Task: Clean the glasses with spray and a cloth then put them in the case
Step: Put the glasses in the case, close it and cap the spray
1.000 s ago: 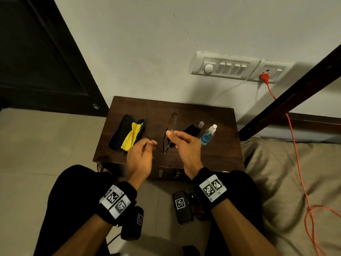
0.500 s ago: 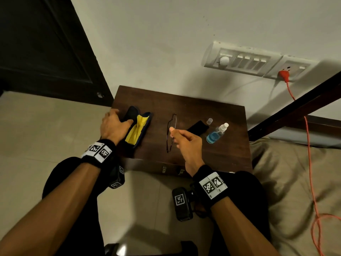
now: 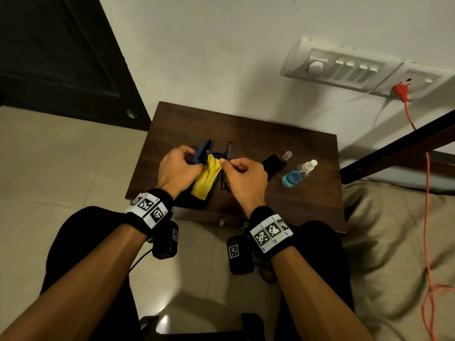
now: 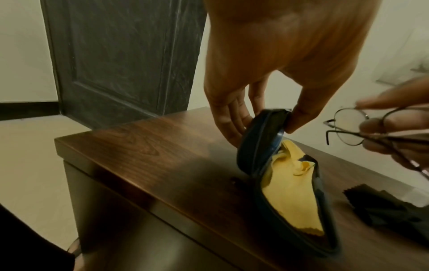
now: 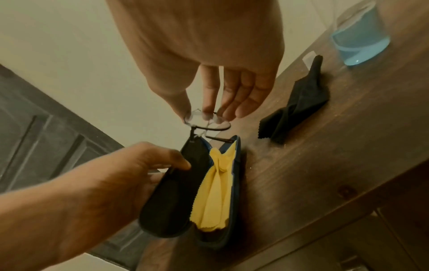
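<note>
A dark blue glasses case point(image 3: 204, 153) point(image 4: 262, 139) point(image 5: 176, 192) lies open near the front left of the small wooden table point(image 3: 270, 212), with a yellow cloth point(image 3: 205, 180) point(image 4: 292, 192) point(image 5: 216, 190) inside it. My left hand point(image 3: 177, 168) point(image 4: 267, 117) grips the case's raised lid by its far end. My right hand point(image 3: 243, 173) point(image 5: 209, 110) pinches thin dark-framed round glasses point(image 3: 227, 153) point(image 4: 348, 128) point(image 5: 206, 122), folded, just above the case's far end. A black cloth point(image 3: 273, 163) point(image 4: 385, 207) point(image 5: 299, 102) lies on the table right of the case. The spray bottle point(image 3: 299, 173) point(image 5: 359, 40) holds blue liquid.
A small clear cap point(image 3: 287, 155) stands behind the bottle. A dark door point(image 3: 61, 57) is at the left and a switchboard point(image 3: 344, 70) with an orange cable point(image 3: 428, 217) on the wall. Bedding point(image 3: 394, 242) lies at the right, tiled floor to the left.
My left hand let go of the glasses, went to the case and raised its lid. My right hand carried the glasses left until they hang over the case.
</note>
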